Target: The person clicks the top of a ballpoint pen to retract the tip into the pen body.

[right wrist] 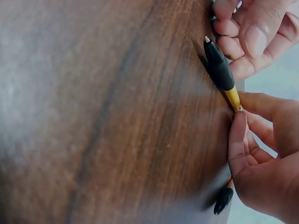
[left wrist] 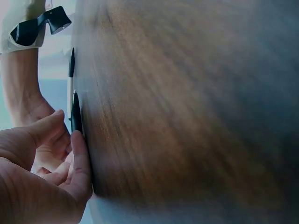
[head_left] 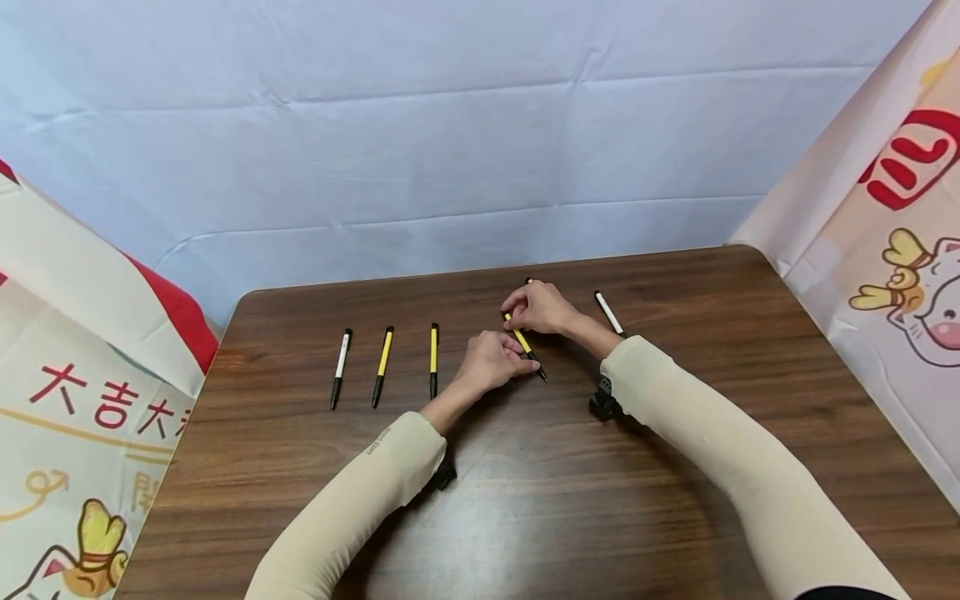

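A yellow pen with a black grip point(head_left: 520, 336) lies slanted between both hands, tip toward the person. My right hand point(head_left: 542, 308) pinches its yellow barrel near the far end; the right wrist view shows thumb and finger meeting on the pen point(right wrist: 232, 97). At the black grip end, my left hand point(head_left: 491, 360) has its thumb and forefinger about the pen, the other fingers curled below. In the left wrist view a black pen grip point(left wrist: 76, 112) shows by the fingertips of the left hand point(left wrist: 51, 182). Another pen's end point(head_left: 528, 280) peeks out behind the right hand, mostly hidden.
To the left, a white pen point(head_left: 341, 367) and two yellow pens, one outer point(head_left: 383, 365) and one inner point(head_left: 433, 358), lie in a row. A white pen point(head_left: 608, 312) lies at right, partly behind the right forearm. The brown wooden table point(head_left: 517, 508) meets a pale cloth point(head_left: 450, 167).
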Demonstrator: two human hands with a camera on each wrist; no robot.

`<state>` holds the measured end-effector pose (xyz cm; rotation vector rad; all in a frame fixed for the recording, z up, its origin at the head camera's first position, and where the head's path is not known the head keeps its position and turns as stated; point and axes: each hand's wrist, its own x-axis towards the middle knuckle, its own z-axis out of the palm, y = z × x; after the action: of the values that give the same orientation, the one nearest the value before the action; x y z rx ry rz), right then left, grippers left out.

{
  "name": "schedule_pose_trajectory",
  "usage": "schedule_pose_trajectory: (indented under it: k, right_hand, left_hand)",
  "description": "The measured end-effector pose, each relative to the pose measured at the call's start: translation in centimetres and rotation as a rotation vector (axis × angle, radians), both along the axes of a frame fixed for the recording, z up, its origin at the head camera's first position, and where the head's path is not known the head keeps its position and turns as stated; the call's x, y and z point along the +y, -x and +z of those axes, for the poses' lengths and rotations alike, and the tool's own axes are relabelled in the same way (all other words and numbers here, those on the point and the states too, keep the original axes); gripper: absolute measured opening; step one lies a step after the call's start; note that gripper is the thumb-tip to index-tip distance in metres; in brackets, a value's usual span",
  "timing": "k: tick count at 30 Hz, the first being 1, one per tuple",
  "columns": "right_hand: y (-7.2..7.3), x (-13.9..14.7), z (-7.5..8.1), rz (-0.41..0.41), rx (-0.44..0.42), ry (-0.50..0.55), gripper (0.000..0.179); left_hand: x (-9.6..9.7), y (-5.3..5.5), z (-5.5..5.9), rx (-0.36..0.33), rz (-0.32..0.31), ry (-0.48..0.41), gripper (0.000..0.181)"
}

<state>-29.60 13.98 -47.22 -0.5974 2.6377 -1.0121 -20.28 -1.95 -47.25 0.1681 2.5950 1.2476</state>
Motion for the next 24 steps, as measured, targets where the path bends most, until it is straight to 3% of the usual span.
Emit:
schedule_pose_trajectory:
  k: [9,24]
  right_hand:
    - [-0.4,-0.1,0.3,-0.076,0.018,-0.013,0.02]
    - [-0.8,-0.3,0.4,-0.161,-0.024,0.008,0.013]
  left_hand:
    - [0.8,-0.1,-0.2,0.074,-0.023,0.114,0.037]
    - [1.3,0.0,0.2,0.071,-0.02,0.221,0.042]
